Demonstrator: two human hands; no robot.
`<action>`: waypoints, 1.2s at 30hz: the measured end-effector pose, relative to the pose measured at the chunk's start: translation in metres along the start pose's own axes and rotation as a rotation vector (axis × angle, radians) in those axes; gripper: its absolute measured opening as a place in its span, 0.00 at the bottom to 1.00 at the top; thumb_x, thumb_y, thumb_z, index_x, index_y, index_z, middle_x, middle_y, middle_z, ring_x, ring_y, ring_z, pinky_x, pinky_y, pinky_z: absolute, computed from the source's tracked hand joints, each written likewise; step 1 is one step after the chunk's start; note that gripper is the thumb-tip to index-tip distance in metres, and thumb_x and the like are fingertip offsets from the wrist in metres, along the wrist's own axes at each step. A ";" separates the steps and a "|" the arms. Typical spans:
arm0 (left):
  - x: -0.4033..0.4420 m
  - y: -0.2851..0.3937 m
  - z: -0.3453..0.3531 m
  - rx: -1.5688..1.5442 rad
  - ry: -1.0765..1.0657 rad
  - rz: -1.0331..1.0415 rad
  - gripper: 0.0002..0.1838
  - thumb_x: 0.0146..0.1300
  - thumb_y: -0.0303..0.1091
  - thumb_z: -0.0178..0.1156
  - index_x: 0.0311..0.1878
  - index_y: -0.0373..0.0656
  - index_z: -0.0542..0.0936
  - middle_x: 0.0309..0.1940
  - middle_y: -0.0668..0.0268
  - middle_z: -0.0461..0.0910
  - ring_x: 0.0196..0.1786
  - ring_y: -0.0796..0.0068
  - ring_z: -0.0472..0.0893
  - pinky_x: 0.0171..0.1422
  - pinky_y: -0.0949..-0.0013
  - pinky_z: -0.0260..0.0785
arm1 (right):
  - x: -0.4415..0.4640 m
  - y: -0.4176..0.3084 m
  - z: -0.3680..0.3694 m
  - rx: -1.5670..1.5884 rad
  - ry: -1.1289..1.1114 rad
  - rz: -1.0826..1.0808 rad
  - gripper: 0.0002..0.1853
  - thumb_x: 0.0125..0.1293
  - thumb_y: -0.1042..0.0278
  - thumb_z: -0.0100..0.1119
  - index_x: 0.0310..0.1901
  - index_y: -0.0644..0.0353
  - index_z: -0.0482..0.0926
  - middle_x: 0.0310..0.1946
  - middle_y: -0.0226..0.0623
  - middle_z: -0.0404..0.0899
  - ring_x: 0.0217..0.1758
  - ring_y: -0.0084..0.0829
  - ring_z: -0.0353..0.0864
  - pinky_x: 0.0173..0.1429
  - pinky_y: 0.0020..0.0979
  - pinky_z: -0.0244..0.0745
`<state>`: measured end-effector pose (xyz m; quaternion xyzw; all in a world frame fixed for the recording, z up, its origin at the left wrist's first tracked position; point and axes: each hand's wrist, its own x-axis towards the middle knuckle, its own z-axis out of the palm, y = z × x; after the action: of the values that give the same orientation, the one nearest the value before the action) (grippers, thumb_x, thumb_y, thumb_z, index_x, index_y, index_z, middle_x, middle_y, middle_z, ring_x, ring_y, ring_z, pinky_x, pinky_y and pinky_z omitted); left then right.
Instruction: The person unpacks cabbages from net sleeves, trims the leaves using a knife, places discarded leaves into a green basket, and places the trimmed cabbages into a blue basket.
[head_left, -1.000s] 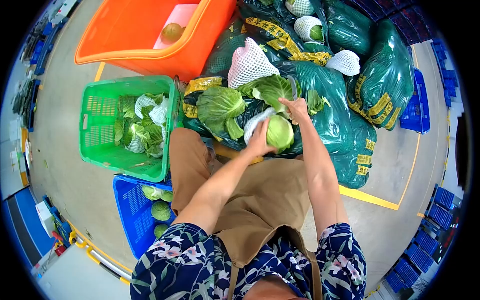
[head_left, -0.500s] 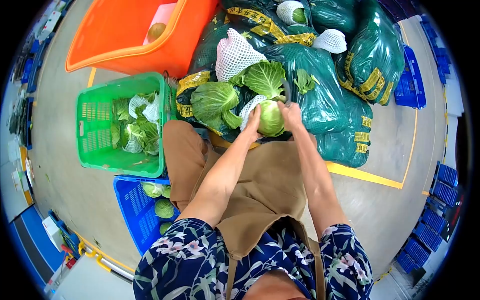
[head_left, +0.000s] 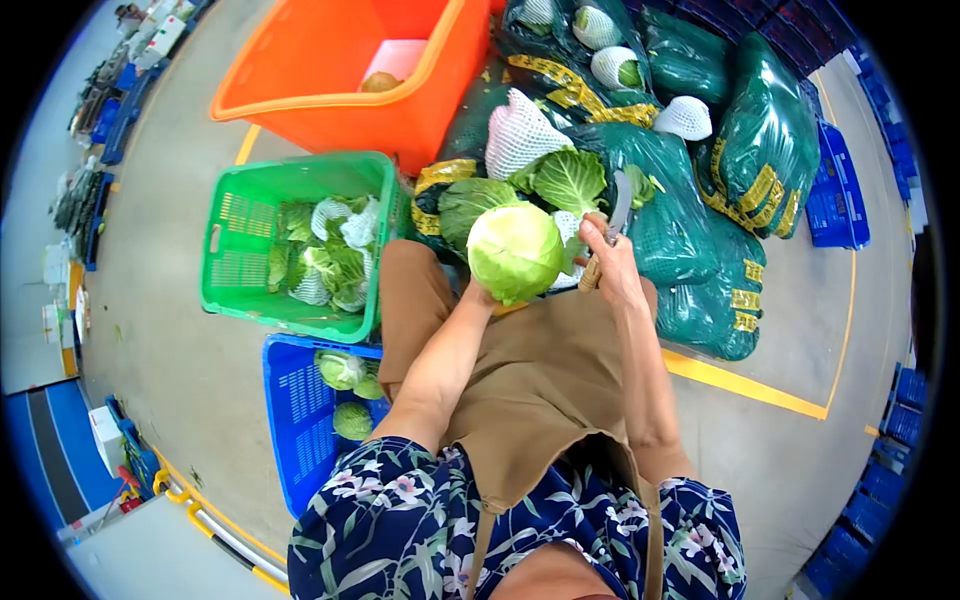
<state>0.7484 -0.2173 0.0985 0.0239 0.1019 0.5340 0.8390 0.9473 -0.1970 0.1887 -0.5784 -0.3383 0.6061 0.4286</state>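
A trimmed, pale green cabbage [head_left: 515, 252] rests on my left hand [head_left: 480, 294], which grips it from below; most of its fingers are hidden behind the head. My right hand [head_left: 612, 258] is closed around the wooden handle of a curved knife [head_left: 622, 203], the blade pointing up and away from me. Loose outer cabbage leaves [head_left: 568, 180] lie on the dark green bags just beyond my hands. A white foam net [head_left: 568, 228] sits between the cabbage and my right hand, partly hidden.
A green crate [head_left: 300, 325] with leaves and foam nets stands at the left. Below it, a blue crate [head_left: 290, 420] holds several cabbages. An orange bin [head_left: 330, 105] is at the upper left. Bulging green bags [head_left: 650, 230] are piled ahead and right; another blue crate [head_left: 838, 190] stands beyond.
My left hand has lifted the cabbage off the bags, leftward and closer to me. My right hand with the knife has drawn away from it. The view has shifted left.
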 end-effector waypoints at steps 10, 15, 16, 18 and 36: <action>-0.169 0.101 -0.014 -0.056 0.152 0.385 0.28 0.73 0.53 0.42 0.64 0.41 0.70 0.61 0.50 0.73 0.62 0.52 0.74 0.67 0.49 0.67 | -0.031 0.003 0.101 0.113 -0.510 0.092 0.23 0.65 0.59 0.64 0.50 0.72 0.73 0.53 0.44 0.77 0.54 0.40 0.80 0.51 0.42 0.80; -0.351 0.138 -0.097 0.101 0.470 0.801 0.25 0.73 0.46 0.40 0.65 0.41 0.70 0.63 0.54 0.72 0.63 0.52 0.74 0.68 0.46 0.66 | -0.004 0.036 0.056 0.223 -0.369 0.189 0.16 0.65 0.63 0.63 0.45 0.68 0.74 0.42 0.47 0.80 0.43 0.41 0.83 0.44 0.40 0.82; -0.375 0.131 -0.101 0.113 0.609 0.851 0.26 0.73 0.47 0.39 0.65 0.41 0.70 0.63 0.54 0.72 0.63 0.51 0.74 0.68 0.45 0.66 | 0.003 0.042 0.042 0.214 -0.357 0.208 0.17 0.65 0.62 0.63 0.46 0.67 0.74 0.42 0.46 0.80 0.43 0.41 0.83 0.43 0.39 0.82; -0.429 0.106 -0.159 0.035 0.817 0.957 0.25 0.72 0.46 0.40 0.65 0.43 0.71 0.64 0.55 0.71 0.64 0.51 0.73 0.69 0.45 0.64 | 0.012 0.057 0.022 0.196 -0.323 0.268 0.17 0.66 0.61 0.62 0.46 0.67 0.74 0.40 0.45 0.80 0.41 0.40 0.83 0.41 0.39 0.82; -0.182 0.156 -0.004 1.216 1.094 0.839 0.13 0.69 0.33 0.54 0.48 0.33 0.79 0.35 0.65 0.79 0.37 0.78 0.77 0.40 0.75 0.70 | 0.099 0.032 -0.164 -0.679 0.711 -0.089 0.18 0.56 0.57 0.68 0.30 0.67 0.76 0.20 0.44 0.79 0.22 0.36 0.80 0.28 0.38 0.74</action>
<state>0.5344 -0.3149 0.1440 0.2400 0.7311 0.5860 0.2540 1.1088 -0.1341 0.1026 -0.8414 -0.3739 0.2078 0.3302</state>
